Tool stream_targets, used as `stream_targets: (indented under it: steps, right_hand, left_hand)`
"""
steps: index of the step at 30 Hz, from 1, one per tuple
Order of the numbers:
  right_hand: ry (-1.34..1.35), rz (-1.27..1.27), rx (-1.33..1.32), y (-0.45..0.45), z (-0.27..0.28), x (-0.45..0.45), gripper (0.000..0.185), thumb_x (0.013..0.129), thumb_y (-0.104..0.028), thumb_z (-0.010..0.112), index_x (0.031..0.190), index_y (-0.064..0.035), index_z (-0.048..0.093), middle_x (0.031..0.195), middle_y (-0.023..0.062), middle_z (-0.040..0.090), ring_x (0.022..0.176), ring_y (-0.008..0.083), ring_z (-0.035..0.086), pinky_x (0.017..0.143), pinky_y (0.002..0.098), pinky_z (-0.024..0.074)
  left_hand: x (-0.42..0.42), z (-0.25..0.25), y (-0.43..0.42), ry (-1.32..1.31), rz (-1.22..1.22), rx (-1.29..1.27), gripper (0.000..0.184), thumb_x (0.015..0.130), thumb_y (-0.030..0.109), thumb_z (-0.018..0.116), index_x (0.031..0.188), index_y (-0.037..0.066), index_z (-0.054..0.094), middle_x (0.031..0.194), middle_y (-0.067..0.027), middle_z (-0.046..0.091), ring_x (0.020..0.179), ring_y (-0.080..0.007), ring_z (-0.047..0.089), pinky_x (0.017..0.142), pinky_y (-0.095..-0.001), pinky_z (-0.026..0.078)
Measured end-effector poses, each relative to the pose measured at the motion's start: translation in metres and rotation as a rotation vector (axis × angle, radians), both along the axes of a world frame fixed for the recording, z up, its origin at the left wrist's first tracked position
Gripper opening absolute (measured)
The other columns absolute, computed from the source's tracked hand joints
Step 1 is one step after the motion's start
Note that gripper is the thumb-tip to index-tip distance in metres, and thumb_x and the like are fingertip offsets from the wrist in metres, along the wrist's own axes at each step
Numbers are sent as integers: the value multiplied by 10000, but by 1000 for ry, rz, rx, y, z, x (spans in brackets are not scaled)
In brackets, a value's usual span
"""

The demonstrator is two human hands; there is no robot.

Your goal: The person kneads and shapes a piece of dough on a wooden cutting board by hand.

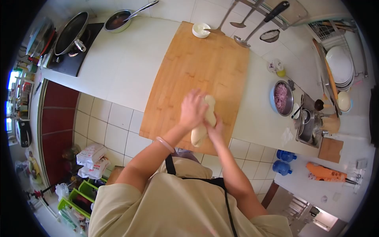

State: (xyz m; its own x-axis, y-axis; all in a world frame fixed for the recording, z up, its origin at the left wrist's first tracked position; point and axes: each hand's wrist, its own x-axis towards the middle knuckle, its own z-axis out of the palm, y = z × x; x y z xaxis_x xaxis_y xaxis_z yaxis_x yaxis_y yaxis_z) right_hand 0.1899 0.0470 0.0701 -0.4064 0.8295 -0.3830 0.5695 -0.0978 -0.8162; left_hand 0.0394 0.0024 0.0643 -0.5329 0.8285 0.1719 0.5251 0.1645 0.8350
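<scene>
A long, pale roll of dough (198,136) lies lengthwise on the wooden board (173,79), near its front edge. Over the middle of the roll, from the left, comes my left hand (193,110), its fingers slightly blurred and closed on the dough. A light bracelet (165,145) circles that wrist. From the right side my right hand (214,129) grips the roll lower down, partly hiding it. Both ends of the dough stick out past my hands.
A small white bowl (201,30) stands at the board's far edge, under hanging ladles (241,41). To the right is a metal bowl of chopped purple food (281,96). A pan (71,33) sits on the stove at left, beside a pot (118,21) with a spoon.
</scene>
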Motion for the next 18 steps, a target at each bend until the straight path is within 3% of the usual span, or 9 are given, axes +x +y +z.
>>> stream_targets:
  steps: [2, 4, 7, 10, 12, 18]
  right_hand:
    - [15, 73, -136, -13, 3, 20, 646, 1002, -296, 569, 1511, 35, 347, 1565, 254, 349, 1451, 354, 364, 1173, 430, 323]
    - [55, 39, -55, -6, -1, 21, 637, 1008, -315, 552, 1502, 40, 360, 1556, 263, 359, 1444, 367, 370, 1171, 435, 325]
    - [139, -10, 161, 7, -18, 10, 626, 1026, -370, 500, 1474, 54, 396, 1527, 288, 390, 1424, 406, 388, 1167, 451, 330]
    - [211, -20, 287, 20, -33, -12, 631, 1038, -407, 465, 1456, 63, 420, 1508, 305, 410, 1410, 432, 401, 1164, 461, 334]
    - [93, 0, 433, 18, -35, -21, 630, 1014, -411, 492, 1426, 66, 463, 1470, 329, 441, 1383, 462, 420, 1147, 480, 358]
    - [3, 3, 510, 44, -50, -53, 590, 982, -396, 533, 1368, 50, 527, 1384, 311, 521, 1281, 460, 511, 1071, 494, 430]
  left_hand:
    - [39, -6, 3, 92, -76, -129, 504, 969, 256, 578, 1440, 98, 494, 1504, -179, 435, 1427, -412, 344, 1163, -520, 293]
    - [64, -4, 6, 185, -18, -269, 541, 991, 322, 515, 1492, 130, 447, 1585, -166, 335, 1481, -421, 249, 1189, -551, 230]
    - [73, -6, 13, 245, -8, -318, 579, 972, 371, 517, 1499, 138, 455, 1604, -152, 321, 1497, -417, 225, 1188, -600, 194]
    - [72, -19, 15, 321, 0, -333, 556, 965, 363, 533, 1490, 190, 477, 1590, -125, 356, 1491, -377, 262, 1186, -549, 238]
    - [61, -23, 18, 330, 27, -316, 506, 953, 355, 561, 1439, 215, 551, 1553, -106, 422, 1460, -343, 337, 1162, -500, 307]
    - [21, -46, 45, 223, 26, -236, 453, 904, 358, 624, 1337, 226, 629, 1435, -110, 530, 1350, -357, 463, 1085, -495, 389]
